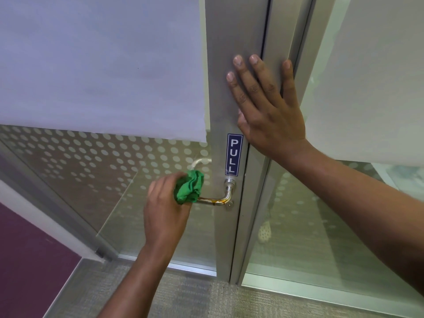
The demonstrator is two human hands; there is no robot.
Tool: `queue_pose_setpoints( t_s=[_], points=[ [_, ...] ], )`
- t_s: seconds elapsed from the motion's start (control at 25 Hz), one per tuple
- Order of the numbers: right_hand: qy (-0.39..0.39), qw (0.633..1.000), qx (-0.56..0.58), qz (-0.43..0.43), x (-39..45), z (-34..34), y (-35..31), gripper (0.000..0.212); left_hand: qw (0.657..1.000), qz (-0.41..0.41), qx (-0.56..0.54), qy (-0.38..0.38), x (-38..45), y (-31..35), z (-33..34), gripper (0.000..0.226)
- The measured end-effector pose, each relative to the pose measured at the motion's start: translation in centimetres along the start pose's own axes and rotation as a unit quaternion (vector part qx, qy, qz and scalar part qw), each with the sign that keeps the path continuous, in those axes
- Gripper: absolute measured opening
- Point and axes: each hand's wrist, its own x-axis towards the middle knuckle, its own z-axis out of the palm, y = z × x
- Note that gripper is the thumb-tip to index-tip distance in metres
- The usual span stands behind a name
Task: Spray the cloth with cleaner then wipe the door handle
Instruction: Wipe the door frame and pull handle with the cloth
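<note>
A bunched green cloth (189,187) is gripped in my left hand (165,207) and pressed around the free end of the silver lever door handle (221,198). The bare part of the handle carries brownish streaks near its bend. My right hand (266,109) lies flat with fingers spread on the grey metal door frame (220,65), above the handle. No spray bottle is in view.
A blue PULL sticker (234,154) sits on the frame just above the handle. Frosted glass panels with dots flank the frame; a second handle (199,162) shows through the glass. Grey carpet (183,299) lies below, a purple wall (27,260) to the left.
</note>
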Motion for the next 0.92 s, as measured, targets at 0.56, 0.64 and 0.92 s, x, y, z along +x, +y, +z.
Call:
queue_pose_setpoints(
  t_s=[0.56,0.64,0.92],
  points=[
    [0.005,1.0,0.002,0.002,0.1,0.1,0.0,0.063,0.968,0.147,0.15,-0.134,0.7,4.7,7.7,0.043],
    [0.005,1.0,0.003,0.002,0.1,0.1,0.0,0.063,0.975,0.109,0.141,-0.13,0.0,3.5,6.8,0.045],
    [0.003,1.0,-0.002,-0.001,0.0,0.0,0.0,0.062,0.987,-0.011,0.134,-0.09,2.9,-1.3,3.2,0.017]
  ],
)
